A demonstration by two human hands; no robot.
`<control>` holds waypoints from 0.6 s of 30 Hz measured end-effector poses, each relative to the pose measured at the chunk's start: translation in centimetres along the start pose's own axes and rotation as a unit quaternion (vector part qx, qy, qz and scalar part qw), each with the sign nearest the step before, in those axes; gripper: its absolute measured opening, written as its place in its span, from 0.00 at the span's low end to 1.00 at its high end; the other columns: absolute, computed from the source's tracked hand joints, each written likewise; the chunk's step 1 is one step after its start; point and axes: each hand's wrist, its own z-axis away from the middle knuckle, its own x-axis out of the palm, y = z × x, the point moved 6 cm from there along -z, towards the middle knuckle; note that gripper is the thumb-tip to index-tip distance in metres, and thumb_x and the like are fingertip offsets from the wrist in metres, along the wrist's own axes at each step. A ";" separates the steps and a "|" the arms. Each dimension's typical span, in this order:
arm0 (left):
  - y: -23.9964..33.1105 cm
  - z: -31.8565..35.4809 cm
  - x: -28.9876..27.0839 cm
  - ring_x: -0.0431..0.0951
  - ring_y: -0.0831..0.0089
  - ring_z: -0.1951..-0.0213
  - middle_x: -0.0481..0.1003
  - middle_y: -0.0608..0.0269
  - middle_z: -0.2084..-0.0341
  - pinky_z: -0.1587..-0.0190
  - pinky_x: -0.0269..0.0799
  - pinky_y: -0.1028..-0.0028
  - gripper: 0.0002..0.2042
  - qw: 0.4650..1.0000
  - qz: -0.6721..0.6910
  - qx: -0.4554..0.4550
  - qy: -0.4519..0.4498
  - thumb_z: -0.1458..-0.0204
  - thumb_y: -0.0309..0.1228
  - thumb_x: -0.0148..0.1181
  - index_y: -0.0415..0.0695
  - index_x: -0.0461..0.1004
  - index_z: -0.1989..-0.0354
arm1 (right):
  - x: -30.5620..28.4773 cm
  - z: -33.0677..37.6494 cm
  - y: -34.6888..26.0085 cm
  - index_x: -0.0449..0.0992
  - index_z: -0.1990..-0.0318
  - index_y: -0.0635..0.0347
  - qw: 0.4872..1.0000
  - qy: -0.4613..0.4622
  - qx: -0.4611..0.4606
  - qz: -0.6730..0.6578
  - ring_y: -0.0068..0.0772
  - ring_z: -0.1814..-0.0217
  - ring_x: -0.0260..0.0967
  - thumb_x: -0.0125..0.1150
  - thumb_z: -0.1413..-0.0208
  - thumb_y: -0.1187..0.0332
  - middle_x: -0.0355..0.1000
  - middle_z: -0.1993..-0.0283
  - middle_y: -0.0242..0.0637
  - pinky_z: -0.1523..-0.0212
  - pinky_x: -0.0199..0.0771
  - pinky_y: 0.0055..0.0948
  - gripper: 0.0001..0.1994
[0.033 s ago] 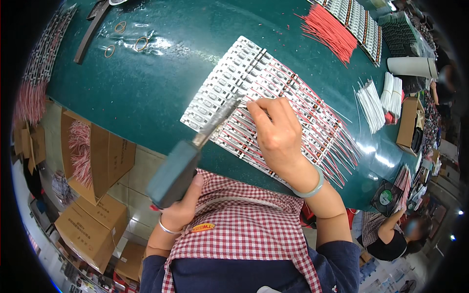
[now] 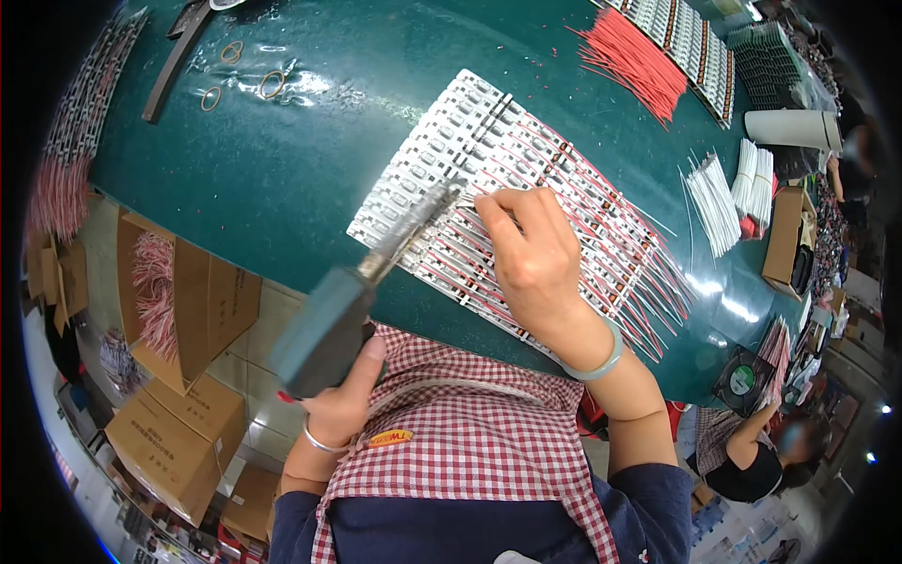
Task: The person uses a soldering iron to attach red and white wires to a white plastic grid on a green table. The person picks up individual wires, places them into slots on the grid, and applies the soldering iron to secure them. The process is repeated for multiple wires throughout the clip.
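Note:
In my left hand [image 2: 348,395] is a green and black soldering gun [image 2: 324,324], its metal barrel slanting up and right. The tip reaches the middle of a white circuit board panel [image 2: 404,188], close to my other fingertips. My right hand [image 2: 537,254] rests over the panel, thumb and forefinger pinched at what looks like a thin wire end. Rows of small parts cover the panel. Many red and white wires [image 2: 658,301] lie across its right part and stick out past its edge.
Red wires [image 2: 639,70] and more board panels [image 2: 691,52] lie at the far right of the green table [image 2: 282,179]. White wire bundles [image 2: 714,202] and a small black fan [image 2: 742,379] are on the right. Cardboard boxes [image 2: 211,305] stand at the left; a co-worker [image 2: 752,451] sits at lower right.
The soldering gun and my left hand have shifted slightly down and to the left. My right hand and the panel look the same.

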 end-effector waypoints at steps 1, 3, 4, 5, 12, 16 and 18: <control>0.5 -0.2 0.0 0.74 0.74 0.75 0.75 0.52 0.62 0.75 0.69 0.79 0.20 0.997 0.072 -0.031 0.011 0.56 0.20 0.65 0.32 0.71 0.52 | 0.0 0.0 0.0 0.77 0.62 0.70 1.000 -0.003 0.002 0.001 0.37 0.66 0.66 0.60 0.61 0.79 0.70 0.65 0.41 0.69 0.70 0.31 0.14; 1.5 -0.8 0.1 0.69 0.77 0.80 0.72 0.47 0.56 0.81 0.65 0.80 0.25 0.978 0.190 -0.067 0.046 0.55 0.21 0.62 0.30 0.64 0.47 | 0.0 0.1 0.0 0.76 0.62 0.70 1.000 -0.006 0.005 0.001 0.37 0.66 0.66 0.60 0.61 0.79 0.70 0.65 0.41 0.69 0.70 0.31 0.14; 1.5 -1.2 0.3 0.69 0.77 0.81 0.73 0.48 0.58 0.80 0.65 0.79 0.24 0.970 0.231 -0.078 0.017 0.54 0.22 0.62 0.30 0.65 0.47 | 0.0 0.0 0.0 0.76 0.62 0.70 1.000 -0.008 0.005 0.002 0.37 0.66 0.66 0.60 0.61 0.79 0.70 0.64 0.41 0.69 0.70 0.31 0.14; 1.4 -1.6 0.1 0.68 0.76 0.81 0.74 0.49 0.60 0.80 0.65 0.79 0.24 0.958 0.272 -0.090 -0.012 0.53 0.23 0.62 0.29 0.65 0.47 | 0.0 0.0 0.0 0.76 0.62 0.70 1.000 -0.009 0.006 0.002 0.37 0.66 0.66 0.60 0.61 0.79 0.70 0.64 0.41 0.69 0.70 0.31 0.14; 1.5 -1.7 0.7 0.70 0.75 0.81 0.72 0.47 0.51 0.80 0.66 0.78 0.25 0.964 0.252 -0.089 -0.012 0.51 0.23 0.61 0.29 0.64 0.44 | -0.2 -0.2 -0.1 0.76 0.62 0.70 1.000 -0.002 0.004 -0.008 0.38 0.64 0.67 0.60 0.61 0.79 0.70 0.65 0.40 0.68 0.71 0.31 0.14; 1.3 -1.0 1.2 0.70 0.75 0.82 0.71 0.42 0.50 0.82 0.64 0.79 0.27 0.989 0.136 -0.051 -0.015 0.51 0.24 0.60 0.31 0.60 0.42 | -0.4 -0.3 -0.3 0.76 0.62 0.69 1.000 -0.006 0.005 -0.004 0.37 0.63 0.68 0.60 0.61 0.79 0.70 0.65 0.39 0.69 0.71 0.30 0.14; 1.2 -0.8 1.1 0.70 0.75 0.81 0.72 0.43 0.52 0.81 0.66 0.78 0.26 0.993 0.114 -0.030 -0.020 0.51 0.21 0.62 0.31 0.62 0.42 | -0.4 -0.3 -0.2 0.76 0.62 0.69 1.000 -0.009 0.007 -0.001 0.37 0.63 0.68 0.60 0.61 0.78 0.70 0.65 0.39 0.70 0.71 0.30 0.14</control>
